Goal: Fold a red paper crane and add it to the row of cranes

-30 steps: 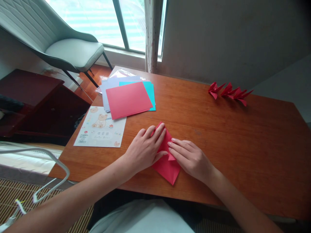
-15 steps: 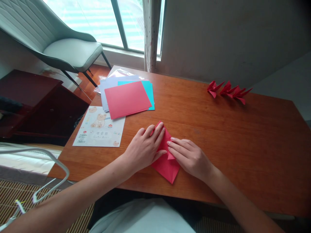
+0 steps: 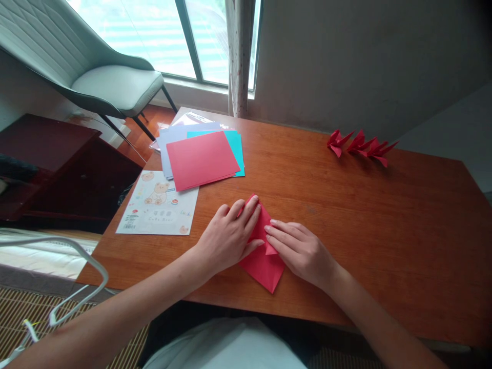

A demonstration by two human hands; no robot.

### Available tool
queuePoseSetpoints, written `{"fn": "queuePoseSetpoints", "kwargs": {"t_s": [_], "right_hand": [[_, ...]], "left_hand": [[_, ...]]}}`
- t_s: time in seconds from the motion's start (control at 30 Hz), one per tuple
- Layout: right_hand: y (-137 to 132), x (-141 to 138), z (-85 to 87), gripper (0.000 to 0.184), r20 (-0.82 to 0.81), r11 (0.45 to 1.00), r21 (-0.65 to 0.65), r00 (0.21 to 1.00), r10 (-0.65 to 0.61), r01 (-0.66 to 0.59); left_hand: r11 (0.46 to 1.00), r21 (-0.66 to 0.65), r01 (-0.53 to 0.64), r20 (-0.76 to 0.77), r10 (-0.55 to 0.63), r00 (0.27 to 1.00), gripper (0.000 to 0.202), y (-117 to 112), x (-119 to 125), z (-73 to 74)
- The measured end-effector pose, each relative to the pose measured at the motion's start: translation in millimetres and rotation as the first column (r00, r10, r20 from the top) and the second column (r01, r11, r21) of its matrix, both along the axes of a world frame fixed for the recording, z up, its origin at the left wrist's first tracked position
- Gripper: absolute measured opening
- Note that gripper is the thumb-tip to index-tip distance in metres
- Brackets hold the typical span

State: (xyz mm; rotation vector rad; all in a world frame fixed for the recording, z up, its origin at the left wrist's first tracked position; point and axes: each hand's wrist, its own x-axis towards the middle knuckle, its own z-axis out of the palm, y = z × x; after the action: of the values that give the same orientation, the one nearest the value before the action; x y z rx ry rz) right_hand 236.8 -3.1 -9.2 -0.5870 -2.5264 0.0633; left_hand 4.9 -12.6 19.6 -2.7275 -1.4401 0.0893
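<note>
A folded red paper lies near the front edge of the wooden table. My left hand rests flat on its left half, fingers stretched out and pressing it down. My right hand lies on its right side, fingers extended toward the middle fold, fingertips on the paper. Both hands press the sheet; neither lifts it. The paper's upper tip shows between my fingers and its lower point sticks out below them.
A stack of coloured sheets, red on top over teal and lavender, lies at the back left. A printed card with a bear sits beside it. Several red folded figures stand at the back right. A chair stands by the window.
</note>
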Motion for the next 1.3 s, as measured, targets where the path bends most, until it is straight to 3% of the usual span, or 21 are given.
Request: {"fn": "queuePoseSetpoints", "kwargs": {"t_s": [0.67,1.0,1.17,1.3], "right_hand": [[-0.3,0.3,1.4,0.023,0.012,1.0,-0.004,1.0,-0.011,0.011],[0.3,0.1,0.8,0.024,0.004,1.0,-0.009,1.0,-0.004,0.004],[-0.6,-0.2,0.6,0.025,-0.005,0.999,-0.035,1.0,-0.001,0.001],[-3.1,3.2,3.7,0.026,-0.027,0.989,-0.149,1.0,0.004,-0.008]], "left_hand": [[1.0,-0.007,-0.015,0.011,0.015,1.0,0.062,2.5,0.7,2.3],[0.986,0.034,-0.166,0.138,0.16,0.977,0.026,12.4,19.4,4.2],[0.976,0.037,-0.214,0.186,0.204,0.961,0.024,11.9,20.6,2.2],[0.974,0.027,-0.226,0.211,0.215,0.954,0.028,10.4,18.9,0.5]]}}
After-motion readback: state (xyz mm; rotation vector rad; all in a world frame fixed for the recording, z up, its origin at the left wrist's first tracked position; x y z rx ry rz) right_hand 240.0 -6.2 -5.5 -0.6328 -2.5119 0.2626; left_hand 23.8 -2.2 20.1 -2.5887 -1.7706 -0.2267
